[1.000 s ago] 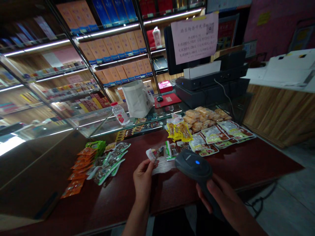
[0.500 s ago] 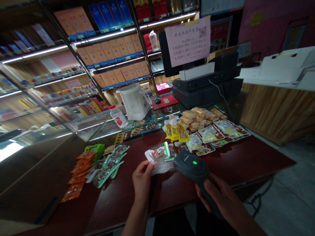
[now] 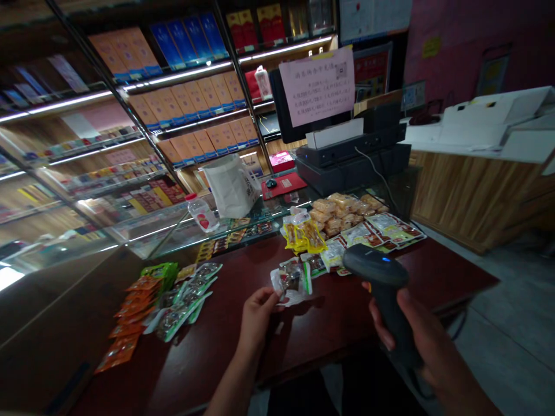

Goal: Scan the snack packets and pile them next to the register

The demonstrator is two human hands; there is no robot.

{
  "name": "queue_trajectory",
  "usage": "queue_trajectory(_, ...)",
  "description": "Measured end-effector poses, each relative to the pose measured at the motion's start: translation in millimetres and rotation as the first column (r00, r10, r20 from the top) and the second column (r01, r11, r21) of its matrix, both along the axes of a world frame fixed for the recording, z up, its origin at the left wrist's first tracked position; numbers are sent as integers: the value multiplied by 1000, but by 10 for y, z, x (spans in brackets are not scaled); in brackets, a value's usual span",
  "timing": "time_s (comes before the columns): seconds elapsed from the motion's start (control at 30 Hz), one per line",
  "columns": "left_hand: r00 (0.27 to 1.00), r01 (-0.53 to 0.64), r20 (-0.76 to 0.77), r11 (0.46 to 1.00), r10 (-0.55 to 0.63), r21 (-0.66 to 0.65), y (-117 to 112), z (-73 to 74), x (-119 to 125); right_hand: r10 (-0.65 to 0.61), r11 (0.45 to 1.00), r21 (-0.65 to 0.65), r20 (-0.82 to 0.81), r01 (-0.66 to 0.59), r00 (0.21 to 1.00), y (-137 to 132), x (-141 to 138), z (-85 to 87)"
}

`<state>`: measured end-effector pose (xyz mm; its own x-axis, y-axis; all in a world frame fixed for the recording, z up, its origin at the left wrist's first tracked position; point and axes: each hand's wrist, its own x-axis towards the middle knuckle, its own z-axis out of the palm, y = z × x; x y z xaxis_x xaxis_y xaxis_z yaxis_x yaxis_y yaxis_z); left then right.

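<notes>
Between the thumb and fingers of my left hand (image 3: 260,312) is the near corner of a small clear snack packet (image 3: 291,278) with a green-edged end, held just above the dark red table. My right hand (image 3: 416,329) is wrapped round the handle of a black barcode scanner (image 3: 377,268), raised to the right of the packet; a blue light shows on its top. Just behind the packet lie another green-edged packet (image 3: 315,263) and yellow snack packets (image 3: 303,234). Left of my left hand are green-and-clear packets (image 3: 186,303) and a row of orange packets (image 3: 128,323).
A cardboard box (image 3: 52,323) stands at the left edge. Bagged tan snacks (image 3: 342,211) and flat silver-and-brown pouches (image 3: 392,228) lie at the back right. Beyond are a bottle (image 3: 203,215), a white bag (image 3: 229,188) and a black cash register (image 3: 351,164) with a cable.
The scanner has moved right and up, away from the packet, and its light has turned from green to blue. My left hand has shifted slightly right with the packet, which is tilted differently.
</notes>
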<state>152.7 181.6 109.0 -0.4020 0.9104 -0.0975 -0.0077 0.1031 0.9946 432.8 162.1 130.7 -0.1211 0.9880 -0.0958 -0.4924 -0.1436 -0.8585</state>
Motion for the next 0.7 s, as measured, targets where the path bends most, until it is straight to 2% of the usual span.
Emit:
queue_trajectory(0.17, 985, 157, 89, 978, -145, -141, 85, -39, 219, -43, 999, 13, -21, 43, 999, 50, 141, -76)
queue_trajectory(0.33, 962, 244, 171, 950, -212, -196, 232, -107, 316, 46, 999, 22, -38, -45, 998, 72, 163, -175)
queue_trajectory(0.4, 957, 274, 166, 935, -240, -227, 286, -113, 335, 43, 999, 23, -37, -42, 998, 69, 141, -187)
queue_trajectory(0.57, 930, 334, -39, 886, -365, -323, 366, -129, 410, 41, 999, -22, -63, -43, 997, 48, 50, -141)
queue_trajectory(0.7, 868, 307, -290, 895, -402, -323, 329, -158, 387, 11, 998, -64, -52, -14, 999, 4, -12, -85)
